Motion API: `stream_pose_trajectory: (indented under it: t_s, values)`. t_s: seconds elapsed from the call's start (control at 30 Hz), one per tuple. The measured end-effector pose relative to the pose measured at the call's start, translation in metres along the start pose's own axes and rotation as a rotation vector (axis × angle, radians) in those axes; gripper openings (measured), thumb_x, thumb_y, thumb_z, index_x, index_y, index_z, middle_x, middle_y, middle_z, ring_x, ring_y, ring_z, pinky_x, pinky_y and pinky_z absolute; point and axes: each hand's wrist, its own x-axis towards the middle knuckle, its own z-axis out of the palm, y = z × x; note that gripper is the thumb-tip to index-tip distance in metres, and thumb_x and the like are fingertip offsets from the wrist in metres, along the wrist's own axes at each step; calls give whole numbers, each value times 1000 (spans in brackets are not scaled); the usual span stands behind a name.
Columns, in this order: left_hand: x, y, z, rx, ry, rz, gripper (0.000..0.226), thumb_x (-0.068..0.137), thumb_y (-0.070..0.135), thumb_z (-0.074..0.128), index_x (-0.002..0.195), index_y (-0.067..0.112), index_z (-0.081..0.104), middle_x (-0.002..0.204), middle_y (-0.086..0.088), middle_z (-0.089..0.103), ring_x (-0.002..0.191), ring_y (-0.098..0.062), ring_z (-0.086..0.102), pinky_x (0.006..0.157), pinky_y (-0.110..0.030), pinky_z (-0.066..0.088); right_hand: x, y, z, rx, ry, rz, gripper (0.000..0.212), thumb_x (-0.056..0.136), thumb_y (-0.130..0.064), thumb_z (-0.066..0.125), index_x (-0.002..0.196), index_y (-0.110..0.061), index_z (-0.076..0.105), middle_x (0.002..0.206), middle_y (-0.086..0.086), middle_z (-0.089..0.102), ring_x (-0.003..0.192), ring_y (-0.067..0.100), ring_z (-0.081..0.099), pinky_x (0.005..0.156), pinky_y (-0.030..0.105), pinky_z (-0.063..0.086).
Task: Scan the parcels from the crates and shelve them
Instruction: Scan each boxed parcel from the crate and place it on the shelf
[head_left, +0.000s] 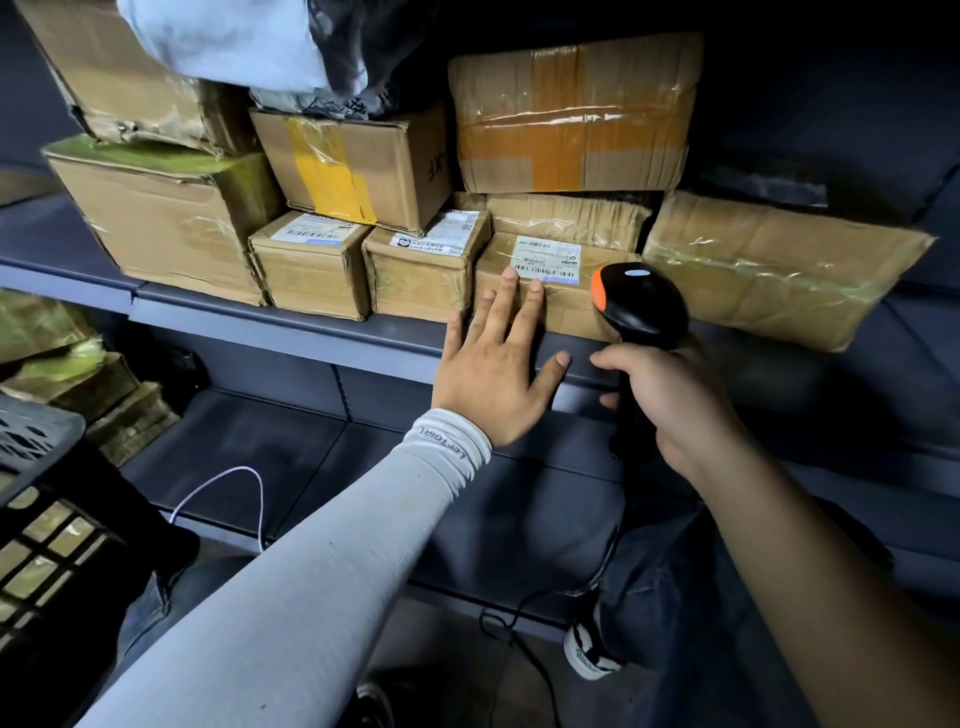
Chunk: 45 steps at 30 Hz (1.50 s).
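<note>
Head view: the left hand (493, 358) lies flat with its fingers straight and spread, the fingertips pressing on the front face of a small brown parcel (550, 296) that sits on the dark metal shelf (291, 325). The parcel stands in the front row, just beside two other small boxes (311, 260) to its left and a long taped package (779, 265) to its right; larger cartons are stacked behind and above. Its white label (548, 258) faces up, barcodes showing. The right hand (670, 405) is curled tight round the handle of a black barcode scanner (641, 306), whose head with the orange tip hangs close beside the label, its cable trailing down toward the floor. At the lower left stands a black plastic crate (47, 530) (what it holds I cannot make out), and a white cord (228, 493) loops across the lower shelf.

The step in hand looks like seating this parcel in its slot, perhaps with a scan of the label. To do it well, the flat hand should push squarely on the middle of the front face so the box slides straight back and does not twist against its neighbours. The label should stay upward and unobstructed, and the scanner head should be held clear of the box edge so it does not nudge the parcel askew. The cable wants watching, lest it catch on the shelf lip.
</note>
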Motion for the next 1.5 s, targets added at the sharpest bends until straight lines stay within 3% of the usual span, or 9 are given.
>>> stream_pose_trajectory:
  t_s: [0.17, 0.3, 0.4, 0.47, 0.63, 0.87, 1.1, 1.23, 1.5]
  values:
    - [-11, -2, -7, 77, 3, -21, 74, 99, 67, 21, 166, 37, 10, 175, 0, 3, 161, -29, 6, 126, -59, 8, -8, 1, 3, -117, 21, -55, 13, 81, -11, 75, 87, -4, 65, 73, -1, 68, 72, 23, 69, 71, 41, 57]
    - [-25, -11, -18, 114, -36, -60, 72, 99, 66, 17, 166, 40, 9, 175, -1, 4, 161, -28, 5, 125, -58, 2, -16, 1, 8, -226, 22, -97, 12, 81, -13, 72, 89, -5, 65, 80, 13, 70, 75, 33, 69, 68, 41, 55]
    - [-39, -19, -29, 134, -61, -80, 75, 95, 69, 6, 165, 41, 9, 175, -1, 5, 161, -28, 4, 125, -58, -1, -27, 6, 13, -327, -11, -165, 16, 81, -8, 69, 77, -14, 55, 64, -1, 55, 59, 20, 52, 52, 28, 37]
    - [-51, -24, -39, 142, -65, -102, 77, 94, 69, 2, 165, 42, 9, 175, -2, 5, 161, -28, 3, 126, -58, -2, -37, 6, 21, -348, -37, -235, 20, 81, -5, 69, 86, -20, 57, 67, -10, 52, 61, 11, 48, 51, 22, 35]
    - [-84, -52, -71, 221, -65, -177, 71, 99, 66, 10, 165, 42, 9, 175, -2, 4, 161, -27, 0, 126, -59, -2, -57, 4, 57, -305, -100, -254, 40, 82, -6, 74, 119, -23, 67, 100, -7, 67, 98, 19, 62, 81, 24, 40]
    - [-122, -104, -113, 299, -70, -338, 66, 105, 65, 18, 165, 41, 6, 175, -1, 2, 161, -26, -2, 126, -58, -4, -85, -7, 123, -371, -338, -301, 40, 83, -9, 65, 120, -22, 61, 101, -4, 70, 92, 20, 62, 64, 19, 41]
    - [-167, -147, -152, 359, -89, -503, 68, 105, 66, 18, 166, 39, 5, 175, -3, -1, 161, -28, -3, 126, -58, -3, -103, -11, 198, -416, -516, -263, 32, 80, -12, 66, 110, -23, 64, 95, -2, 69, 84, 20, 63, 62, 25, 44]
    - [-199, -170, -175, 395, -70, -608, 68, 105, 65, 20, 166, 38, 7, 175, -4, 3, 161, -28, 0, 126, -59, -1, -124, -20, 242, -437, -630, -286, 13, 83, -9, 66, 93, -19, 65, 87, 1, 70, 85, 27, 65, 67, 32, 46]
    - [-255, -214, -229, 393, -30, -805, 68, 104, 68, 19, 165, 40, 9, 175, -3, 6, 161, -28, 2, 127, -59, 0, -194, -51, 329, -480, -860, -414, 27, 87, -17, 72, 114, -18, 70, 107, 5, 73, 103, 29, 66, 81, 33, 50]
